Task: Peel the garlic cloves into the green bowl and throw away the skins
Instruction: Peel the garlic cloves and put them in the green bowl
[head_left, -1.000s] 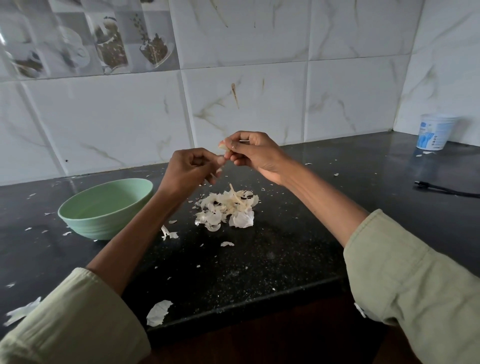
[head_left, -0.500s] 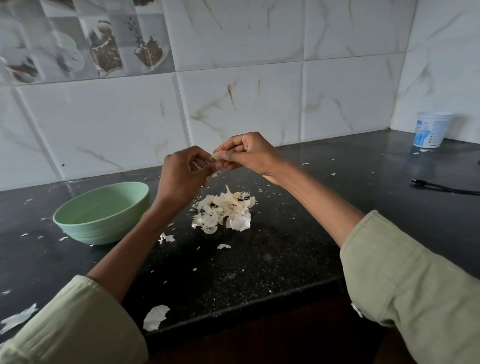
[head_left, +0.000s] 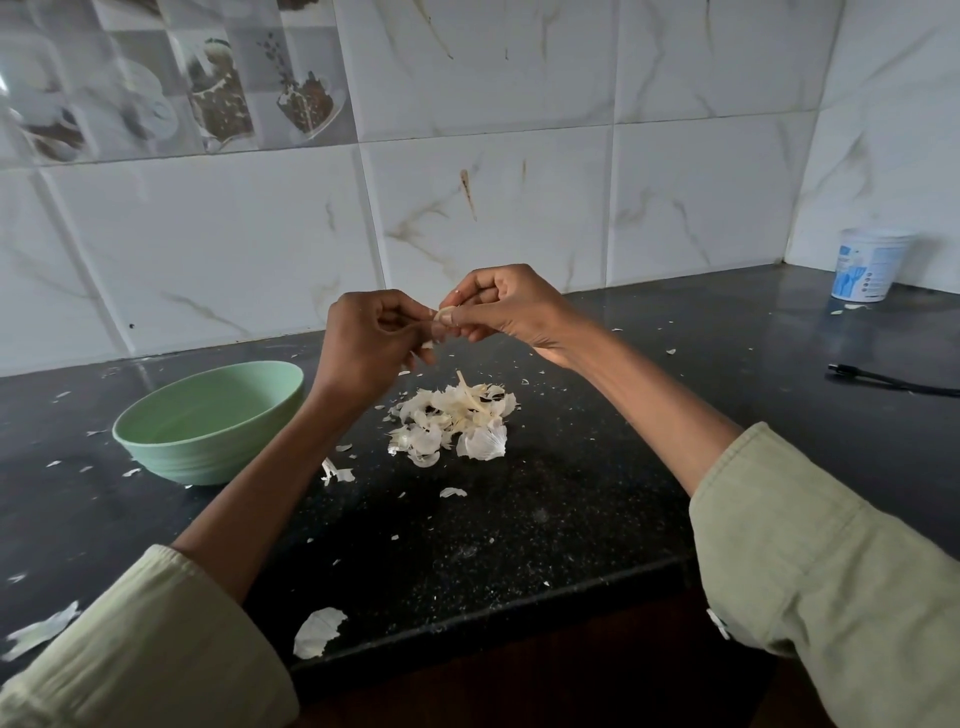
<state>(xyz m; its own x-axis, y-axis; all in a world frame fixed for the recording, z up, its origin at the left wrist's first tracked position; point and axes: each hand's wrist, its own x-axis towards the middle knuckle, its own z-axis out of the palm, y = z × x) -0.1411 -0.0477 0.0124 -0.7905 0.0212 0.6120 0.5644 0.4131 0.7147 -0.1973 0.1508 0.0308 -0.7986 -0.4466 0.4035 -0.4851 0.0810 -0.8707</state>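
Near the centre of the frame both hands met above the counter (head_left: 519, 525). The right hand (head_left: 511, 306) had its fingers curled, pinching a garlic clove (head_left: 445, 315) between thumb and fingertips. The left hand (head_left: 371, 340) was curled too, its fingertips touching the clove from the left; whether it gripped the clove or only a bit of skin could not be told. Below the hands lay a pile of skins (head_left: 454, 421), with scraps scattered around it. The green bowl (head_left: 208, 421) stood at centre left, just beside the left forearm. A white tub (head_left: 867, 265) sat at far right, a black cable (head_left: 888, 379) below it.
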